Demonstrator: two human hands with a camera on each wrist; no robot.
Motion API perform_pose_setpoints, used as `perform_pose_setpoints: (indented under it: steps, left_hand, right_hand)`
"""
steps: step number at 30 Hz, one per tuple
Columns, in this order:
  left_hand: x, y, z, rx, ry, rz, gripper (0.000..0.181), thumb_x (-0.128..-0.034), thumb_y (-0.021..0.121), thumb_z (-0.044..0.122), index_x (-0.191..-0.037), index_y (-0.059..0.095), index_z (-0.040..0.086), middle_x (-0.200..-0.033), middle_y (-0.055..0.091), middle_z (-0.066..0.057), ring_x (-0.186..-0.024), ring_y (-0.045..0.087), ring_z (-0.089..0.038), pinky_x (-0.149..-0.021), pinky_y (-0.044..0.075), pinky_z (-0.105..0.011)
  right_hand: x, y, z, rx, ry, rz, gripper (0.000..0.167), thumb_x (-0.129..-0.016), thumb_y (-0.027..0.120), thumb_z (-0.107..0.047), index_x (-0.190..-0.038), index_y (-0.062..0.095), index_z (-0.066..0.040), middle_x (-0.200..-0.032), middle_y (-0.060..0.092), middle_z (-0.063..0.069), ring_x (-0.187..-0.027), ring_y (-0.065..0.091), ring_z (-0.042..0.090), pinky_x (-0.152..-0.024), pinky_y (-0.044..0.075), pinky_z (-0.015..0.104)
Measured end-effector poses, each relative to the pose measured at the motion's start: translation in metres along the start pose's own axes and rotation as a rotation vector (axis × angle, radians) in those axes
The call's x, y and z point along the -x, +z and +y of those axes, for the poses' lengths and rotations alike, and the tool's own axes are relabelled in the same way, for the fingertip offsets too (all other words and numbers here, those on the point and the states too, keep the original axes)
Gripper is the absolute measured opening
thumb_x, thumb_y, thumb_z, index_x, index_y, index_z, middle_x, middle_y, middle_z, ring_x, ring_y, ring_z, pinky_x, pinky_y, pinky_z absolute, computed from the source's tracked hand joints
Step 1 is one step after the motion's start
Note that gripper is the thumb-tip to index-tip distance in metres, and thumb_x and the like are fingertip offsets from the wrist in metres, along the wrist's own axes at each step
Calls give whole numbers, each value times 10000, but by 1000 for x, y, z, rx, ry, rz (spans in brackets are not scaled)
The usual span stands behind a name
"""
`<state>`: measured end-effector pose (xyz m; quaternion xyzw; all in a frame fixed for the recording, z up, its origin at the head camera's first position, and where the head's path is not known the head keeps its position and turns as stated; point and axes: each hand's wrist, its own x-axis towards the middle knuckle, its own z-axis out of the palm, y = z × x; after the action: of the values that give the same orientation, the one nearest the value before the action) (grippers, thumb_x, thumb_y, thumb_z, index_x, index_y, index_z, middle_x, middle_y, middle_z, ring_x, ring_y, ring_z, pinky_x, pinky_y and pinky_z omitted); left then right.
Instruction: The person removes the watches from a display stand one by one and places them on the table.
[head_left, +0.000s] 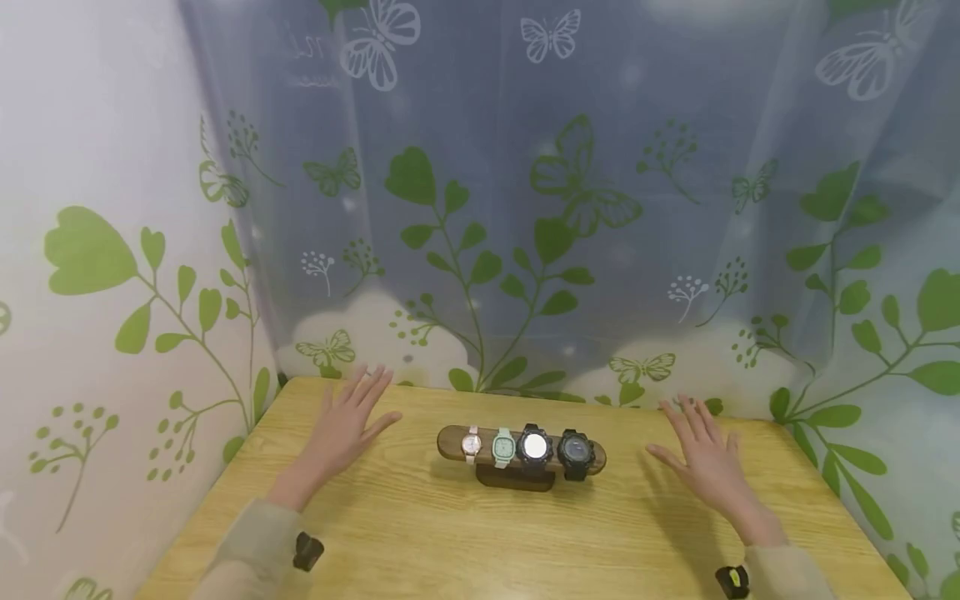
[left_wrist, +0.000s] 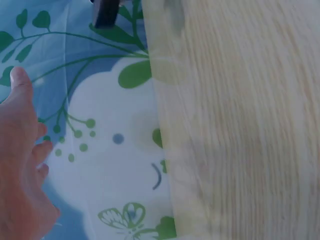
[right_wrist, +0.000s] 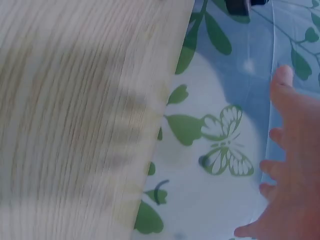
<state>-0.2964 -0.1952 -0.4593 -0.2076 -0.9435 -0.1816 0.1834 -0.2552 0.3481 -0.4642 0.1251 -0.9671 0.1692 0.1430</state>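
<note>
A dark wooden watch stand (head_left: 516, 477) rests on the table between my hands. Strapped along its bar are several watches: a small pink one (head_left: 471, 445) at the left, a mint green square one (head_left: 503, 448), a black one with a bright white face (head_left: 535, 447), and a black one with a dark face (head_left: 576, 451) at the right. Left of the stand, my left hand (head_left: 347, 433) is held with fingers spread and nothing in it. My right hand (head_left: 708, 462) is spread likewise to the right of the stand, apart from it. Both wrist views show bare fingers.
The wooden table (head_left: 450, 542) ends at a back edge against a hanging curtain (head_left: 480, 250) printed with leaves and butterflies. Curtain panels also flank the left and right sides. A small black device (head_left: 307, 551) sits at the left wrist, another (head_left: 732, 581) at the right.
</note>
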Motion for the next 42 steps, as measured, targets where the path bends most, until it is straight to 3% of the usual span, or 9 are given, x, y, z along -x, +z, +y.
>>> perform_pose_setpoints:
  steps: [5, 13, 20, 25, 30, 42]
  left_hand:
    - [-9, 1, 14, 34, 56, 32, 688, -1029, 557, 442, -1582, 348, 90, -1625, 346, -124, -1524, 230, -360, -1175, 76, -732]
    - [-14, 19, 39, 44, 135, 35, 632, -1021, 576, 413, -1546, 423, 96, -1590, 412, -113, -1490, 325, -345, -1197, 141, -682]
    - [-16, 35, 61, 76, 177, -28, 615, -1006, 619, 373, -1522, 456, 81, -1563, 456, -116, -1473, 363, -337, -1199, 164, -674]
    - [-16, 47, 74, 99, 202, -76, 628, -998, 623, 394, -1518, 462, 80, -1543, 481, -114, -1471, 370, -338, -1199, 172, -669]
    - [-18, 58, 83, 122, 245, -80, 644, -979, 644, 414, -1499, 482, 71, -1521, 505, -125, -1451, 399, -356, -1185, 199, -678]
    - [-24, 73, 88, 167, 278, -119, 678, -948, 645, 508, -1498, 499, 139, -1517, 519, -73, -1467, 383, -308, -1209, 157, -654]
  right_hand:
    - [-2, 4, -19, 13, -25, 5, 807, -984, 641, -438, -1623, 243, -147, -1672, 179, 190, -1548, 76, 404, -1064, 74, 850]
    - [1, 24, -46, 80, -121, 58, 809, -938, 717, -358, -1600, 309, -131, -1637, 281, 181, -1492, 241, 427, -1099, 155, 804]
    - [7, 41, -64, 127, -167, 53, 861, -909, 723, -428, -1606, 302, -148, -1655, 273, 120, -1490, 269, 415, -1100, 181, 799]
    - [12, 54, -69, 146, -164, 11, 877, -904, 699, -483, -1593, 319, -94, -1663, 258, 97, -1498, 257, 411, -1115, 164, 789]
    - [16, 57, -77, 159, -170, -1, 877, -905, 698, -472, -1585, 322, -64, -1647, 282, 127, -1496, 258, 417, -1127, 154, 771]
    - [20, 64, -77, 132, -184, 20, 964, -898, 724, -438, -1637, 175, -150, -1668, 236, 91, -1504, 249, 396, -1129, 145, 770]
